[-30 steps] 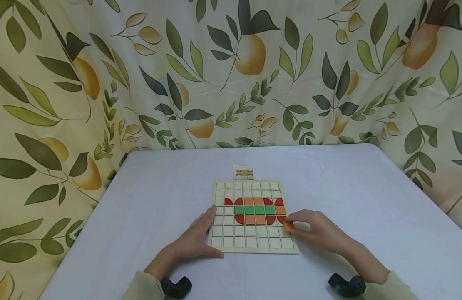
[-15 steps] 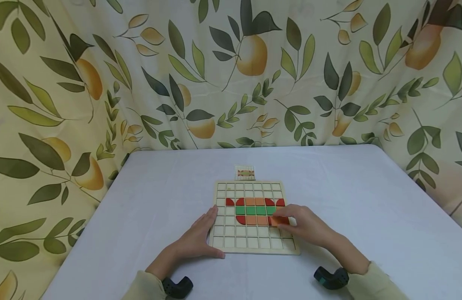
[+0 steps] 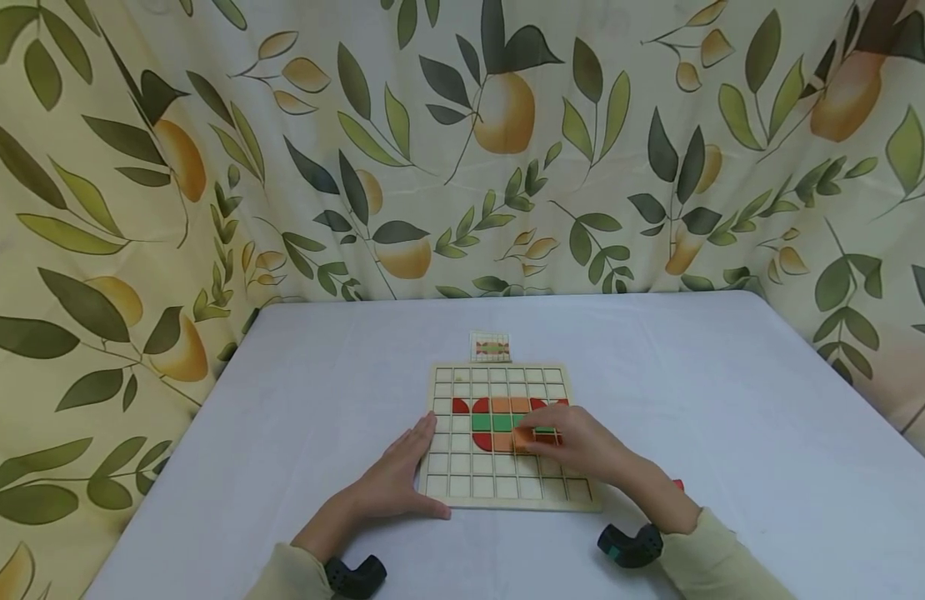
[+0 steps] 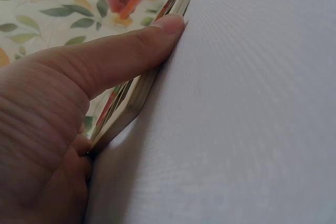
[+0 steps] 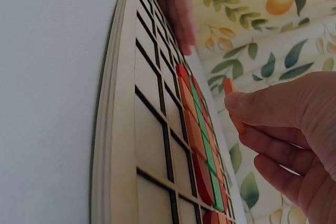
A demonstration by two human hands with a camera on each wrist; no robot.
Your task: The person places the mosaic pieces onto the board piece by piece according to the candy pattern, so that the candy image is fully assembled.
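Observation:
A square wooden grid board (image 3: 462, 492) lies on the table. Its middle rows hold red rounded tiles (image 3: 482, 442), orange square tiles (image 3: 500, 405) and a line of green tiles (image 3: 502, 422). My left hand (image 3: 391, 475) rests at the board's near left corner, fingers along the left side and thumb (image 4: 142, 45) against the front edge. Between thumb and fingertips my right hand (image 3: 582, 446) pinches an orange square tile (image 5: 234, 103), held above the board over the right half of the pattern. That hand covers several right-hand tiles in the head view.
A small pattern card (image 3: 490, 347) lies just beyond the board's far edge. Part of a red piece (image 3: 679, 484) shows on the white-covered table (image 3: 342, 358) beside the right wrist. A printed curtain (image 3: 447, 208) hangs behind the table.
The right hand has moved left from the board's right edge to over the pattern, carrying the orange tile. A red piece has come into sight by the right wrist. The left hand stays put.

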